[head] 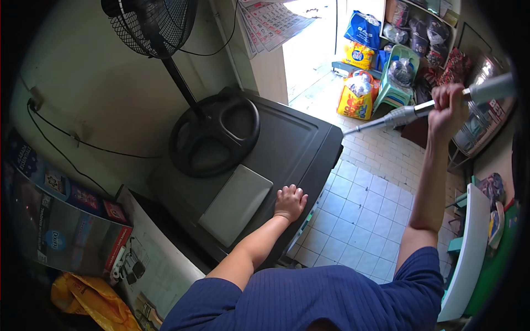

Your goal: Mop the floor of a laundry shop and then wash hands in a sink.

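Note:
My right hand [446, 108] is raised at the right and grips a grey and silver pole [408, 115]. One thin end of the pole points left toward the corner of a dark grey appliance top [285, 136]. The thicker grey end runs off toward the right rim. My left hand [291, 202] rests on the front part of the appliance top. Its fingers look curled under, and whether anything is beneath them is hidden. Just left of that hand lies a flat grey rectangular panel [237, 205]. Behind the panel stands the round black base [215, 134] of a fan.
The black fan [155, 25] rises at the back left, near a hanging calendar [273, 25]. Filled shopping bags [355, 97] and stacked green plastic stools [397, 70] stand by the bright doorway. Tiled floor [356, 215] lies to the right. Keys [133, 267] and a brush [148, 312] are at lower left.

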`<state>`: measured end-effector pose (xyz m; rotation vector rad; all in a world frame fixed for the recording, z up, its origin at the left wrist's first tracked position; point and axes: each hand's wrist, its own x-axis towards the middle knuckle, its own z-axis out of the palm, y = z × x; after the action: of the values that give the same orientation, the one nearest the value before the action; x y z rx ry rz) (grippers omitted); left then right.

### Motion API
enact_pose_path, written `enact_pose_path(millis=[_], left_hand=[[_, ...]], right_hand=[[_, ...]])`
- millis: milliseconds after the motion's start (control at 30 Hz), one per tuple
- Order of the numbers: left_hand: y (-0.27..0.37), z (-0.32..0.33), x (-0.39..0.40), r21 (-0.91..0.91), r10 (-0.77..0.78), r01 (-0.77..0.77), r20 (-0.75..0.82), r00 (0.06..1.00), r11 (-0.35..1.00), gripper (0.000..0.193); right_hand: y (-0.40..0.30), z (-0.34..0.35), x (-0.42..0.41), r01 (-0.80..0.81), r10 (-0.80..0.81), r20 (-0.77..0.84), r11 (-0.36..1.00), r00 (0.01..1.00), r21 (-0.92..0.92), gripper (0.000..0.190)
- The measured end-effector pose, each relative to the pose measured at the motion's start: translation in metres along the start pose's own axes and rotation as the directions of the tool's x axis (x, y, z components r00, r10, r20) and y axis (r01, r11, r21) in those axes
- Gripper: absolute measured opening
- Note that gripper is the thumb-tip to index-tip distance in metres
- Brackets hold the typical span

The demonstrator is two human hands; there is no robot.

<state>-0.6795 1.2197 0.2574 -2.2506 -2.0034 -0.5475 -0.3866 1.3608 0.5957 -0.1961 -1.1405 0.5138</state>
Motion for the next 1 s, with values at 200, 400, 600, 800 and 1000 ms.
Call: enact_pose_path(millis=[200,400,600,800,1000], left_hand=[[-0.005,0.003,0.003,-0.01,-0.012,0.012,0.022,1.0,1.0,0.024],[0.0,0.004,0.008,-0.026,0.015,-0.015,0.026,1.0,1.0,0.024],[0.002,0.005,0.009,-0.026,0.025,-0.024,0.06,0.998,0.999,0.024],[0.0,0.004,0.013,-0.009,0.01,-0.009,0.051,0.999,1.0,0.026],[-0.004,0.003,0.015,-0.02,0.006,-0.004,0.081,0.997,1.0,0.025]], right_hand=[[0.122,0.072,0.038,-0.035,0.05,-0.063,0.975,0.997,0.221,0.023],[0.308,0.095,0.016,-0.196,0.179,-0.079,0.893,0.981,-0.405,0.035],[0.425,0.129,-0.118,-0.411,0.563,-0.008,0.593,0.827,-0.693,0.031],[0.428,0.183,-0.151,-0.453,0.711,0.045,0.493,0.701,-0.743,0.029],[0.455,0.194,-0.161,-0.482,0.677,0.06,0.58,0.733,-0.656,0.029]])
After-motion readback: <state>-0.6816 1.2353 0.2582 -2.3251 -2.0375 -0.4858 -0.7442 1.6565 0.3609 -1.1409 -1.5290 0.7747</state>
